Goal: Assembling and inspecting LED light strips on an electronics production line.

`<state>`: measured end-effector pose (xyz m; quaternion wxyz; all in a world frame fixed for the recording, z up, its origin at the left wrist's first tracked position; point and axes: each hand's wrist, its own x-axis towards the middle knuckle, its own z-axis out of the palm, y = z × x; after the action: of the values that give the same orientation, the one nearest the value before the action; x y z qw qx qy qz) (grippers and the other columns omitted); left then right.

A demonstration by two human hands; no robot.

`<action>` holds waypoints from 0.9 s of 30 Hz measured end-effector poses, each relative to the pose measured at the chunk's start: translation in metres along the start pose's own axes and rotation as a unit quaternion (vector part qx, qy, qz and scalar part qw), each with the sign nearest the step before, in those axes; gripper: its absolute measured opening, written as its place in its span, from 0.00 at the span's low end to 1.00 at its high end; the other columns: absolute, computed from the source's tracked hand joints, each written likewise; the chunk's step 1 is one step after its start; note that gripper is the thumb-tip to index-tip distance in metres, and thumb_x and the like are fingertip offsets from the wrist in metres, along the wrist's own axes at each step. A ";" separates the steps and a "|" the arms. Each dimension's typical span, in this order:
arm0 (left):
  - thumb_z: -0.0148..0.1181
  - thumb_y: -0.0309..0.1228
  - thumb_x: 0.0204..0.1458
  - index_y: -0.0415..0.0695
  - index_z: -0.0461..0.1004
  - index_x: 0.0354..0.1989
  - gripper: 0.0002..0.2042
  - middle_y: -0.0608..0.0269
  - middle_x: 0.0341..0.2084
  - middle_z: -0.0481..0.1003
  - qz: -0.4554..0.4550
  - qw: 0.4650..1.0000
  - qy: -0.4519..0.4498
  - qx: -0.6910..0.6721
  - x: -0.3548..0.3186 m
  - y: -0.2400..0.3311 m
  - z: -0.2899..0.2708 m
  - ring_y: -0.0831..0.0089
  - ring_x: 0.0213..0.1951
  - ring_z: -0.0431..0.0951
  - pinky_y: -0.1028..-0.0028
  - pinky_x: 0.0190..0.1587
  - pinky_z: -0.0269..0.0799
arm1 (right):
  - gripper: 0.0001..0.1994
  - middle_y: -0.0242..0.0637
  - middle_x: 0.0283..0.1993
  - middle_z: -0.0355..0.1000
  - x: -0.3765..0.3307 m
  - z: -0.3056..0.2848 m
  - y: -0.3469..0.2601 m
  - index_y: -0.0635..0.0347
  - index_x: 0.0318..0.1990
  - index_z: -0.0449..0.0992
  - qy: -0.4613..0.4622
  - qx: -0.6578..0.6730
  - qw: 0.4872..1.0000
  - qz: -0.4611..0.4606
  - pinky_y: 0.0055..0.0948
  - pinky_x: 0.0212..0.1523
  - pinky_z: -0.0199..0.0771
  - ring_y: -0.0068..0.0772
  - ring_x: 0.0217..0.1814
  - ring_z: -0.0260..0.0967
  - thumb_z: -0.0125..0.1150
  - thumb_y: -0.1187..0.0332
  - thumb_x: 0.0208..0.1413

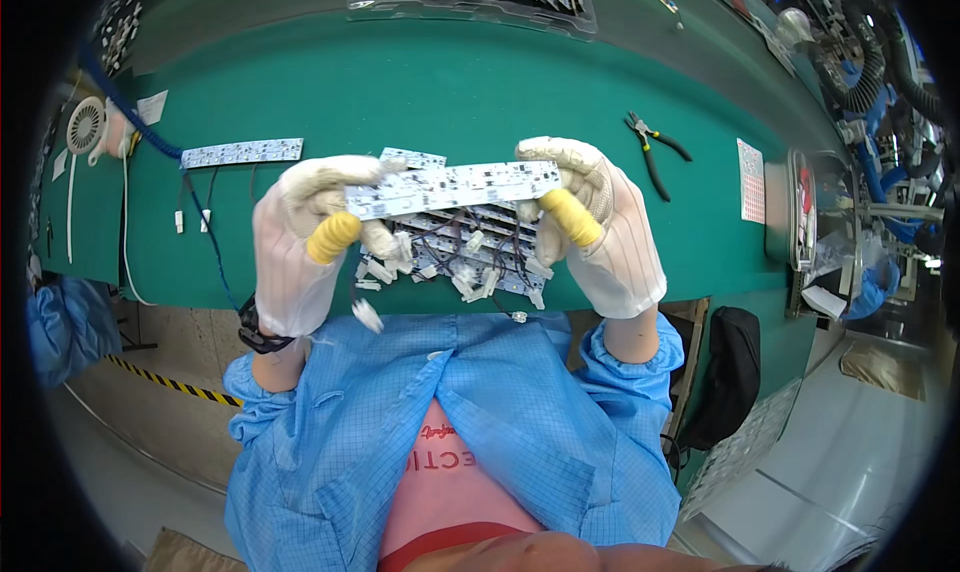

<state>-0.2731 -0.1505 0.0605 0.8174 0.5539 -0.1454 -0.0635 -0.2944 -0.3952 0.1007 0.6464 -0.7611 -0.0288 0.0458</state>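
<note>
A long white circuit board with small dark parts is held up level between my two gloved hands. My left hand grips its left end, the thumb wrapped in yellow. At the right end my right hand pinches it, also with a yellow-wrapped thumb. Below the board lies a pile of similar boards with dark wires and white connectors, partly hidden by it. One white connector hangs on a wire beneath my left hand.
Another circuit board with wires lies left on the green mat. Pliers with black and yellow handles rest at the right, near a printed sheet. A clear tray of boards stands at the back; a small fan is far left.
</note>
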 end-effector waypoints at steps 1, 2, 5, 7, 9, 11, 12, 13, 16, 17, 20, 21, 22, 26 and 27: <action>0.63 0.44 0.48 0.30 0.68 0.46 0.27 0.47 0.33 0.78 -0.049 0.999 -0.002 -0.017 -0.002 -0.004 -0.005 0.68 0.33 0.81 0.74 0.37 0.78 | 0.12 0.35 0.35 0.71 0.001 -0.005 -0.001 0.65 0.47 0.71 -0.017 0.043 0.997 0.058 0.17 0.27 0.68 0.18 0.27 0.66 0.55 0.71 0.57; 0.61 0.42 0.51 0.31 0.68 0.46 0.25 0.46 0.32 0.78 0.057 0.996 -0.049 0.055 0.003 -0.008 -0.005 0.67 0.31 0.81 0.75 0.33 0.79 | 0.09 0.33 0.33 0.71 0.003 -0.008 -0.001 0.66 0.44 0.72 -0.036 0.085 0.989 0.116 0.17 0.27 0.67 0.17 0.26 0.66 0.53 0.71 0.59; 0.58 0.38 0.56 0.33 0.71 0.42 0.18 0.50 0.30 0.78 -0.056 0.993 0.019 0.099 -0.002 0.006 0.008 0.68 0.29 0.81 0.77 0.30 0.78 | 0.06 0.31 0.24 0.67 0.006 -0.013 0.024 0.64 0.35 0.73 0.012 -0.123 0.992 -0.037 0.23 0.30 0.66 0.23 0.27 0.64 0.51 0.71 0.57; 0.59 0.36 0.55 0.35 0.71 0.43 0.16 0.54 0.32 0.78 -0.039 0.986 0.033 0.158 -0.003 -0.002 0.002 0.69 0.31 0.81 0.76 0.32 0.77 | 0.05 0.32 0.24 0.67 0.006 -0.015 0.026 0.64 0.34 0.73 0.003 -0.177 0.981 -0.074 0.24 0.30 0.66 0.24 0.26 0.64 0.52 0.72 0.57; 0.62 0.29 0.50 0.42 0.73 0.45 0.14 0.65 0.38 0.75 -0.026 0.858 0.021 0.513 -0.007 -0.009 -0.008 0.70 0.37 0.75 0.71 0.41 0.70 | 0.05 0.32 0.24 0.68 0.004 -0.014 0.024 0.64 0.33 0.72 0.020 -0.149 0.987 -0.049 0.24 0.29 0.67 0.23 0.26 0.65 0.54 0.72 0.55; 0.63 0.28 0.48 0.44 0.73 0.45 0.15 0.66 0.39 0.73 -0.004 0.852 0.038 0.522 -0.007 -0.016 -0.011 0.69 0.38 0.73 0.69 0.43 0.67 | 0.04 0.32 0.24 0.68 -0.001 -0.011 0.016 0.64 0.32 0.72 0.008 -0.099 0.995 -0.030 0.24 0.29 0.67 0.23 0.26 0.66 0.54 0.73 0.55; 0.64 0.28 0.45 0.46 0.74 0.45 0.16 0.68 0.40 0.72 0.017 0.846 0.056 0.531 -0.007 -0.020 -0.012 0.68 0.40 0.71 0.68 0.45 0.65 | 0.04 0.32 0.24 0.69 -0.002 -0.010 0.010 0.64 0.32 0.72 -0.006 -0.048 0.999 -0.011 0.24 0.29 0.68 0.23 0.26 0.66 0.54 0.73 0.55; 0.64 0.25 0.44 0.45 0.74 0.45 0.16 0.65 0.38 0.73 0.083 0.800 0.066 0.591 -0.004 -0.025 -0.012 0.66 0.39 0.71 0.68 0.45 0.65 | 0.03 0.32 0.25 0.71 -0.004 -0.011 0.006 0.64 0.32 0.73 -0.018 -0.042 0.998 0.031 0.23 0.29 0.68 0.22 0.26 0.67 0.52 0.78 0.52; 0.52 0.14 0.45 0.36 0.73 0.44 0.16 0.58 0.37 0.77 0.004 0.960 0.122 0.253 0.004 -0.019 -0.007 0.70 0.40 0.78 0.71 0.44 0.72 | 0.03 0.32 0.26 0.72 -0.004 -0.006 0.004 0.63 0.32 0.73 -0.036 -0.092 0.995 -0.024 0.21 0.28 0.67 0.21 0.25 0.67 0.53 0.75 0.55; 0.49 0.13 0.44 0.34 0.72 0.44 0.17 0.57 0.37 0.78 0.017 0.947 0.115 0.298 0.003 -0.017 -0.010 0.73 0.41 0.79 0.74 0.44 0.73 | 0.10 0.33 0.24 0.72 -0.004 -0.006 0.002 0.64 0.34 0.72 -0.063 -0.008 0.998 0.009 0.19 0.23 0.67 0.21 0.21 0.68 0.55 0.65 0.59; 0.52 0.31 0.57 0.36 0.75 0.42 0.11 0.58 0.37 0.79 0.015 0.944 0.099 0.314 0.010 -0.004 -0.003 0.74 0.36 0.78 0.76 0.40 0.71 | 0.19 0.35 0.23 0.72 0.004 -0.011 0.025 0.67 0.35 0.71 -0.078 0.134 0.986 0.063 0.19 0.17 0.67 0.24 0.16 0.67 0.54 0.55 0.61; 0.52 0.31 0.57 0.36 0.75 0.42 0.11 0.58 0.37 0.79 0.015 0.945 0.095 0.313 0.012 -0.007 -0.005 0.74 0.36 0.78 0.76 0.40 0.71 | 0.24 0.38 0.22 0.72 0.005 -0.010 0.029 0.69 0.35 0.70 -0.068 0.180 0.979 0.071 0.19 0.13 0.65 0.25 0.13 0.66 0.54 0.50 0.59; 0.52 0.36 0.58 0.37 0.75 0.41 0.14 0.58 0.37 0.79 0.034 0.927 0.082 0.365 0.010 -0.010 -0.012 0.74 0.35 0.77 0.76 0.39 0.70 | 0.24 0.38 0.22 0.72 0.006 -0.008 0.029 0.69 0.35 0.70 -0.072 0.182 0.978 0.070 0.19 0.13 0.65 0.25 0.13 0.66 0.54 0.50 0.59; 0.54 0.38 0.58 0.37 0.75 0.40 0.15 0.56 0.38 0.79 0.010 0.971 0.055 0.233 0.007 -0.009 -0.015 0.72 0.34 0.79 0.76 0.39 0.74 | 0.24 0.39 0.22 0.73 0.005 -0.007 0.031 0.66 0.36 0.70 -0.084 0.300 0.940 0.140 0.20 0.12 0.65 0.25 0.12 0.66 0.49 0.48 0.61; 0.56 0.32 0.56 0.36 0.74 0.42 0.12 0.56 0.38 0.79 -0.017 0.984 0.048 0.168 0.005 -0.006 -0.013 0.72 0.35 0.79 0.76 0.39 0.75 | 0.22 0.39 0.22 0.73 0.004 -0.009 0.032 0.66 0.36 0.70 -0.077 0.284 0.946 0.138 0.20 0.13 0.64 0.25 0.13 0.66 0.49 0.50 0.62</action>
<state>-0.2644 -0.1428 0.0510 0.7174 0.6882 -0.1056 -0.0255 -0.2902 -0.4087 0.0702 0.8190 -0.5365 0.0413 0.1992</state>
